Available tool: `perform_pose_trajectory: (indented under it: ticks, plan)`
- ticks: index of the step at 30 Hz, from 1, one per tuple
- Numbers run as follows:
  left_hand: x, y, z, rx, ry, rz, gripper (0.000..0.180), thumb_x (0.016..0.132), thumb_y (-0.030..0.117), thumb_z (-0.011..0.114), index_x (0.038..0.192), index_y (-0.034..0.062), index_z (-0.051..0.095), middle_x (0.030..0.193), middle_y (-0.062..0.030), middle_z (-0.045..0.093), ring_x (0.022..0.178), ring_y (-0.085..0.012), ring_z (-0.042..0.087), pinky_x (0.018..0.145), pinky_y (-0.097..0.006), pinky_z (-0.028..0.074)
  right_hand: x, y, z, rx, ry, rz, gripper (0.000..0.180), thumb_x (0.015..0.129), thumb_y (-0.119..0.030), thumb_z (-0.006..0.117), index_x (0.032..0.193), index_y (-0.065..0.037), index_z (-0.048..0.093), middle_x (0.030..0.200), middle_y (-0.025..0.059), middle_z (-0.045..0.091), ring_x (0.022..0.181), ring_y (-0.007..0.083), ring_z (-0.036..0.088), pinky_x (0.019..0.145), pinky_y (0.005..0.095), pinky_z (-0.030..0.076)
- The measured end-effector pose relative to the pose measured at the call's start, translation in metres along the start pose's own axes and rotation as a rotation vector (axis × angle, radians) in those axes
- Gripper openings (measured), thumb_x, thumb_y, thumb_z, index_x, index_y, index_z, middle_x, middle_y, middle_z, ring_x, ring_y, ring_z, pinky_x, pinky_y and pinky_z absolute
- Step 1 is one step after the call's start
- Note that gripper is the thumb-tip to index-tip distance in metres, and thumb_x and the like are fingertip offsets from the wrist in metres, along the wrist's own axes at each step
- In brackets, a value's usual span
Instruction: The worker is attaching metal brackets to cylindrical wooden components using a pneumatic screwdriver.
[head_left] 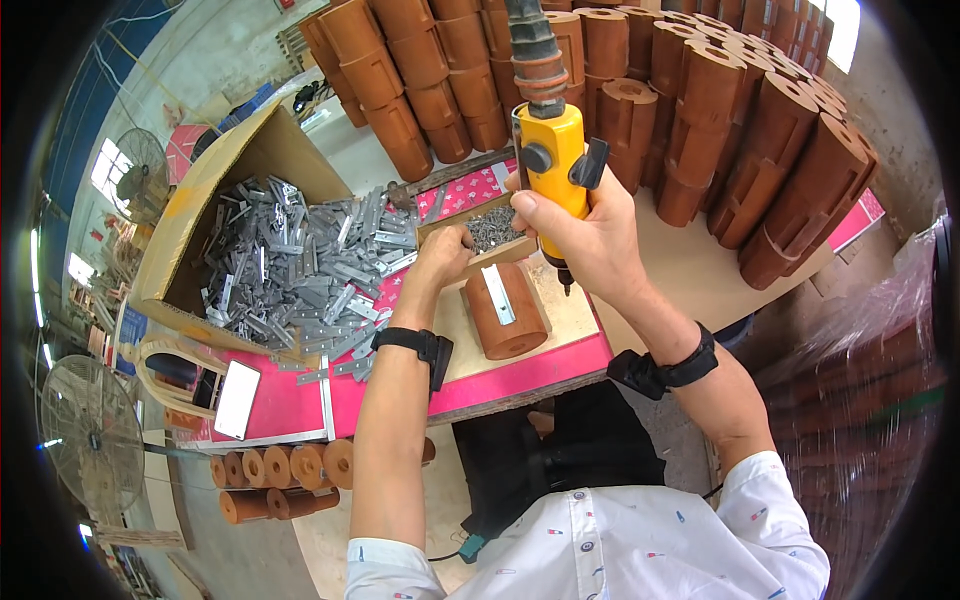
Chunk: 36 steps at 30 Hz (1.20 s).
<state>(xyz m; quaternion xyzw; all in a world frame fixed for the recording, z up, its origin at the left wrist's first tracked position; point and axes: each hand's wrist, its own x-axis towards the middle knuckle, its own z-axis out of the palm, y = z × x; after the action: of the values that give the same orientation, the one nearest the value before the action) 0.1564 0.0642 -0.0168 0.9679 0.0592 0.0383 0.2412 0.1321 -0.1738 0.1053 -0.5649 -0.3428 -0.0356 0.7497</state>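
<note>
My right hand (597, 235) is wrapped round a yellow power screwdriver (555, 155), which hangs from a dark hose (533, 50). Its bit points down, just right of an orange-brown cylinder (508, 328) lying on a board. Along the cylinder's top rests a metal strip (497, 294) with holes. My left hand (446, 254) is at the near left corner of a shallow wooden tray (497, 257) behind the cylinder. Small screws (492, 228) fill the tray. The fingers of that hand are curled closed, and whatever they may hold is hidden.
Left of the tray, many metal strips (330, 265) spill from a tipped cardboard box (165, 250). Stacked brown cylinders (690, 130) stand behind and to the right. A white phone-like slab (238, 400) lies at the pink table's left edge. More cylinders (290, 468) lie below it.
</note>
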Motion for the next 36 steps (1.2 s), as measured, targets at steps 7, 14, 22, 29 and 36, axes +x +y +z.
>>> perform_pose_trajectory:
  ticks: [7, 14, 22, 29, 36]
  plan:
    - [-0.001, -0.001, -0.002, -0.024, -0.003, -0.051, 0.015, 0.073, 0.013, 0.07, 0.086, 0.0048, 0.071, 0.087, -0.021, 0.068, 0.088, -0.0348, 0.066, 0.078, -0.041, 0.051, 0.002, 0.003, -0.001, -0.027, 0.002, -0.008, 0.035, 0.082, -0.017, 0.074, 0.107, -0.001, 0.055, 0.092, 0.004, 0.065, 0.084, 0.0084, 0.059, 0.076, 0.0263, 0.049]
    - [-0.004, -0.003, 0.005, -0.165, 0.151, 0.013, 0.016, 0.073, 0.012, 0.071, 0.087, 0.0038, 0.071, 0.083, -0.02, 0.068, 0.08, -0.0328, 0.067, 0.074, -0.04, 0.051, 0.004, 0.004, 0.002, 0.016, 0.005, -0.02, 0.035, 0.082, -0.017, 0.074, 0.106, -0.001, 0.055, 0.092, 0.0029, 0.064, 0.083, 0.0075, 0.057, 0.074, 0.0258, 0.048]
    - [-0.013, -0.007, 0.003, -0.736, 0.297, -0.062, 0.013, 0.084, 0.007, 0.065, 0.092, -0.0029, 0.067, 0.083, -0.0082, 0.068, 0.071, -0.0142, 0.064, 0.062, -0.026, 0.049, 0.004, 0.004, 0.01, 0.012, -0.012, -0.014, 0.034, 0.082, -0.016, 0.073, 0.106, -0.001, 0.055, 0.091, 0.003, 0.063, 0.083, 0.0068, 0.056, 0.074, 0.025, 0.048]
    - [-0.081, 0.049, -0.019, -1.046, 0.389, -0.089, 0.018, 0.09, 0.005, 0.059, 0.105, -0.0037, 0.066, 0.09, -0.0082, 0.068, 0.082, -0.0134, 0.066, 0.072, -0.025, 0.054, 0.009, 0.0, 0.017, 0.083, -0.045, 0.002, 0.033, 0.082, -0.015, 0.073, 0.106, -0.001, 0.055, 0.089, 0.0022, 0.063, 0.081, 0.0065, 0.056, 0.073, 0.0245, 0.048]
    - [-0.148, 0.072, 0.0, -1.072, 0.357, -0.051, 0.026, 0.084, -0.005, 0.064, 0.11, -0.0029, 0.063, 0.096, -0.008, 0.067, 0.089, -0.0137, 0.065, 0.082, -0.026, 0.052, 0.012, -0.007, 0.04, 0.133, -0.092, 0.015, 0.033, 0.082, -0.017, 0.074, 0.102, -0.002, 0.054, 0.086, 0.0012, 0.06, 0.077, 0.0056, 0.054, 0.067, 0.0234, 0.046]
